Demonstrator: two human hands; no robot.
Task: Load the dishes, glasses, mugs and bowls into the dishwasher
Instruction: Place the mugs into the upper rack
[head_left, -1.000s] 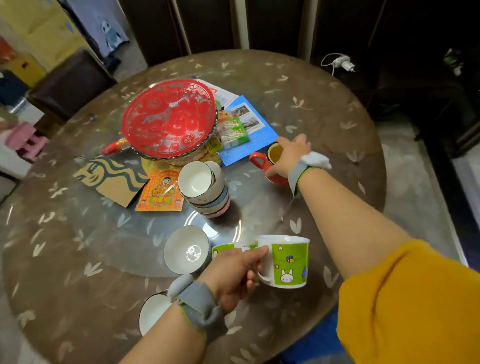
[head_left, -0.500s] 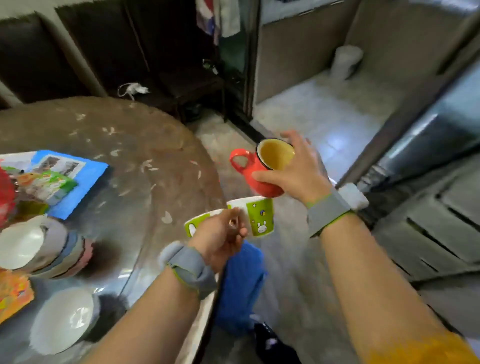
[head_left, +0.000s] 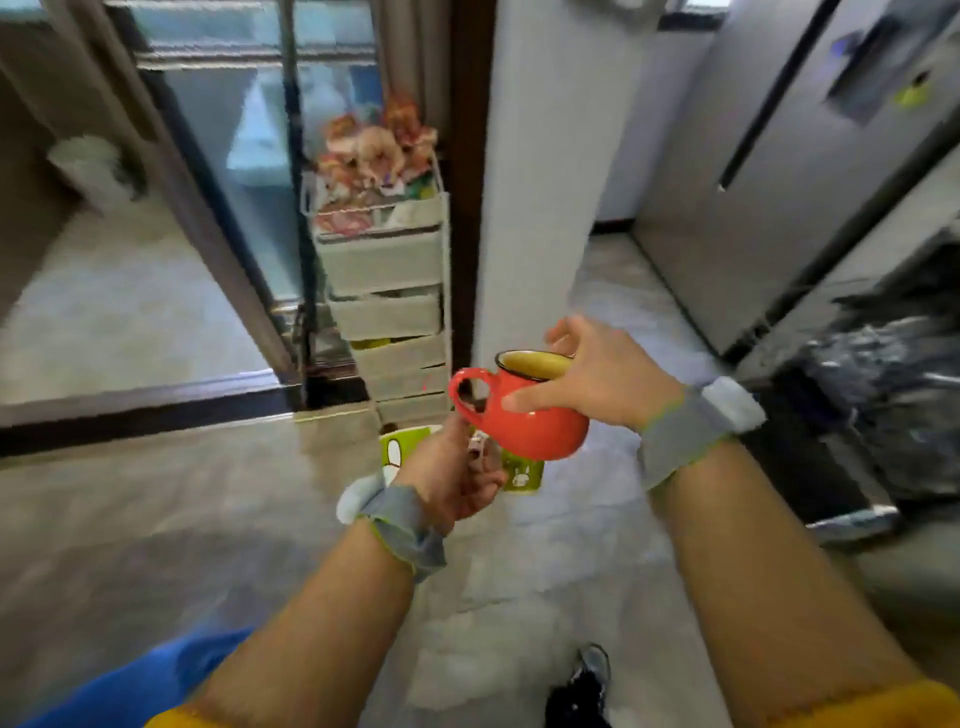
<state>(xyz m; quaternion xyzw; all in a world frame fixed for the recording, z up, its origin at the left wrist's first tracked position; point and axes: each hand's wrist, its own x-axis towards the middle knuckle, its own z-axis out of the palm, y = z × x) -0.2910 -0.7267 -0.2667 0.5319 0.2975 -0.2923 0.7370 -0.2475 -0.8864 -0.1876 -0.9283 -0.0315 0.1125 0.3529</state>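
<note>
My right hand (head_left: 597, 382) grips a red mug (head_left: 524, 421) with a yellow inside, thumb on its side and fingers over the rim, handle pointing left. Just below and left of it, my left hand (head_left: 452, 475) holds two green mugs with rabbit prints (head_left: 522, 475) by their handles; the hand and the red mug hide most of them. Both hands are in mid-air above a tiled floor. A dark open appliance with a blurred rack (head_left: 893, 395) shows at the right edge; I cannot tell whether it is the dishwasher.
A white drawer cart (head_left: 389, 291) topped with flowers stands ahead beside a white pillar (head_left: 545, 182). Glass sliding doors (head_left: 223, 171) are at left, a steel fridge (head_left: 779, 156) at right. My shoe (head_left: 582, 686) is on the floor below.
I have turned away from the round table, which has left the view. Both hands carried their mugs along and now hang over the kitchen floor, facing the cart and the fridge.
</note>
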